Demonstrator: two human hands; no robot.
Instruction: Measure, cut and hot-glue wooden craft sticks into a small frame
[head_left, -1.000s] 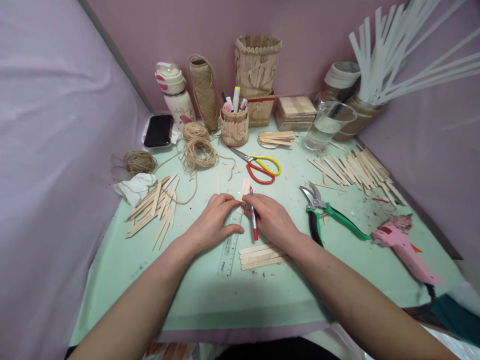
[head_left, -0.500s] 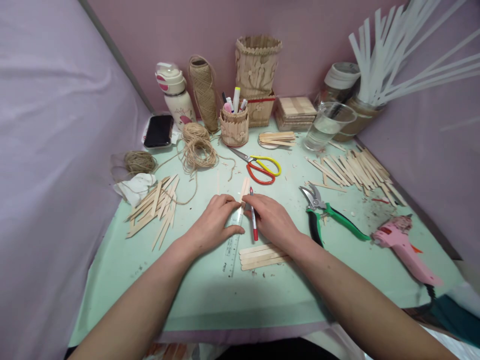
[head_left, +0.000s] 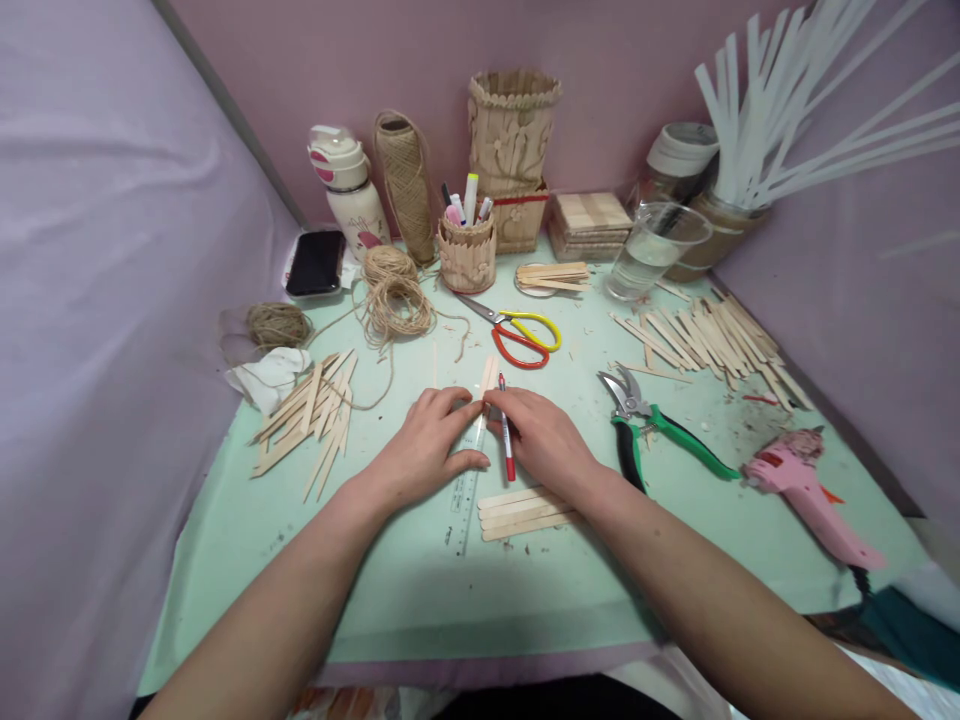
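A clear plastic ruler (head_left: 463, 510) lies at a slant on the table, with pale craft sticks (head_left: 489, 372) along its far end. My left hand (head_left: 427, 440) holds the ruler down, thumb on its middle and index finger at the sticks. A pen with a red end (head_left: 508, 440) is held in my right hand (head_left: 544, 430), whose thumb and index finger meet the sticks beside my left fingertips. Its other fingers are partly hidden. Several craft sticks (head_left: 517, 518) lie side by side just below, partly under my right wrist.
Scissors (head_left: 517, 335) lie beyond my hands. Green-handled pruning shears (head_left: 652, 420) and a pink glue gun (head_left: 817, 495) are on the right. Loose sticks form piles left (head_left: 311, 420) and right (head_left: 712, 340). Behind stand twine (head_left: 397, 295), a pen holder (head_left: 469, 255) and a water cup (head_left: 649, 255).
Both hands, the ruler and the pen stay practically in place. Only a very slight shift of the whole view shows.
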